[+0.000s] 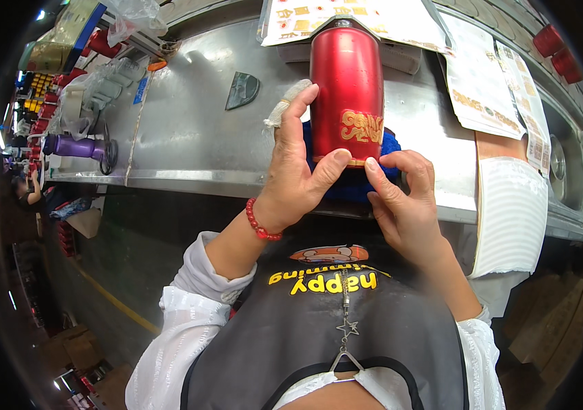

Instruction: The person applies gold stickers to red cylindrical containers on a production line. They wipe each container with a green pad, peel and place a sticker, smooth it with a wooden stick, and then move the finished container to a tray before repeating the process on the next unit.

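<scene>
Red bottle (346,82), glossy and most likely metal, so I'd expect stiff walls and only moderate weight, but slick, especially with what look like droplets on it. Shell probably won't break easily; the gold dragon-like decal (362,127) on its side seems like the delicate bit, so I'd hold by the plain red sides and keep fingers off the gold. It's lying down, near end on a blue towel (390,145) at the front of the steel workbench (196,102), dark neck (343,22) pointing away from the person. Near end sits right between the two hands. Left hand (291,171) is spread wide, fingers up along the left side, thumb at the near-end edge, with a white wrap (285,106) on one finger. Right hand (408,212) has its thumb tip on the gold band (355,162) there, index bent close by; can't tell if it's pinching anything. Further out, there's a flat dark scraper-like piece (242,90) left of the bottle, gold-printed sheets (483,96) to the right, and a white ribbed pad (510,212) hanging over the bench's front edge.
</scene>
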Available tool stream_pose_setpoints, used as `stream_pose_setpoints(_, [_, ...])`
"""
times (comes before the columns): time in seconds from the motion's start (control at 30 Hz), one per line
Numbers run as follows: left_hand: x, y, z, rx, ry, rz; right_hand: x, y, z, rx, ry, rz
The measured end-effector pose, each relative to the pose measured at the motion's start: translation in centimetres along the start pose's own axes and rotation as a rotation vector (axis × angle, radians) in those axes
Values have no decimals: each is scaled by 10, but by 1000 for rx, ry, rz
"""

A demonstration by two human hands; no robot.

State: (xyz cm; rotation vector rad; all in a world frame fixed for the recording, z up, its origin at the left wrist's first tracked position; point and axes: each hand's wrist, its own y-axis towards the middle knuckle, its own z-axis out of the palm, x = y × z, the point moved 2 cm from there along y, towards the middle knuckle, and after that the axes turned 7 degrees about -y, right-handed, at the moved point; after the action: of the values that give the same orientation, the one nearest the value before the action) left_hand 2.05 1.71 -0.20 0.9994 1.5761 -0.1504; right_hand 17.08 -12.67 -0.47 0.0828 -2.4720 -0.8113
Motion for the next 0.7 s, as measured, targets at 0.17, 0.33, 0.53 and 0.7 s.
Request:
stream_pose_setpoints(0.17, [5,-10,1,-109,-116,29,1,1,-1,-4,-2,-2])
stream_pose_setpoints(0.33, [-8,-41,-6,-135,306,320,-1,0,0,-10,5,-6])
stream_pose_setpoints(0.53, [-19,-31,-6,22,602,542,-1,-2,2,-24,21,-3])
stream_pose_setpoints(0.7, [-18,-21,2,96,618,665,-2,-5,-5,-63,41,97])
